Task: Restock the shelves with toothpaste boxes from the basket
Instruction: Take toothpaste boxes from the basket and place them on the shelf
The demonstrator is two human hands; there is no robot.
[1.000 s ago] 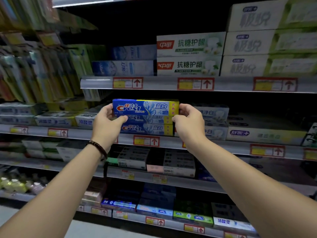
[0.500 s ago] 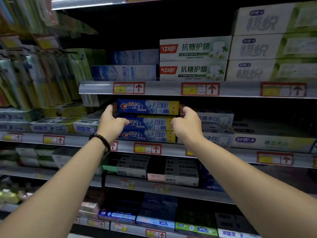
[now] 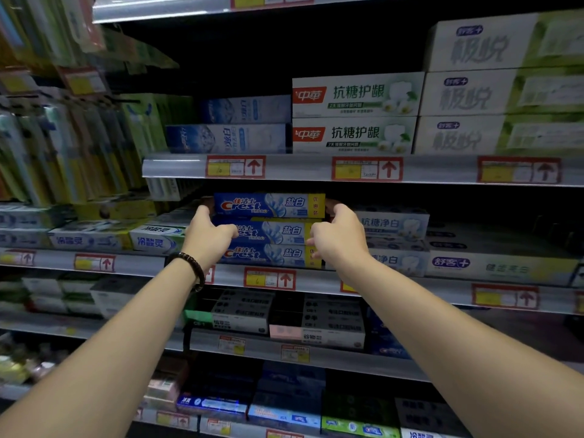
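On the middle shelf of a dim shop aisle, we hold a long blue cardboard Crest toothpaste box (image 3: 268, 205) by its two short ends. Our left hand (image 3: 207, 237) curls its fingers round the left end, with the thumb stretched rightward across the box below. Our right hand (image 3: 339, 238) curls round the right end, beside the yellow stripe. The box lies level, face outward, on top of a stack of two matching blue Crest boxes (image 3: 281, 232), which rests on the grey metal middle shelf (image 3: 410, 290). A dark beaded bracelet (image 3: 189, 263) circles our left wrist.

Shelving fills our whole view: grey boards, each fronted by a clear plastic rail carrying red-framed price tags (image 3: 269, 278) with yellow patches and red upward arrows. Just right of the stack lie pale white-and-blue toothpaste boxes (image 3: 395, 222); to its left lie white-and-green ones (image 3: 158, 238). On the upper shelf (image 3: 300, 169) we see two stacked white boxes with red logos and green print (image 3: 357, 113), with blue-and-white boxes (image 3: 227, 137) to their left and three large cream-and-green boxes (image 3: 505, 93) to their right. Between our forearms, the lower shelf (image 3: 262, 349) carries dark grey boxes (image 3: 284, 314), and the bottom one shows blue and green boxes (image 3: 284, 415). At far left, hanging toothbrush packs (image 3: 63, 147) are blurred. The backs of the bays are black with shadow.
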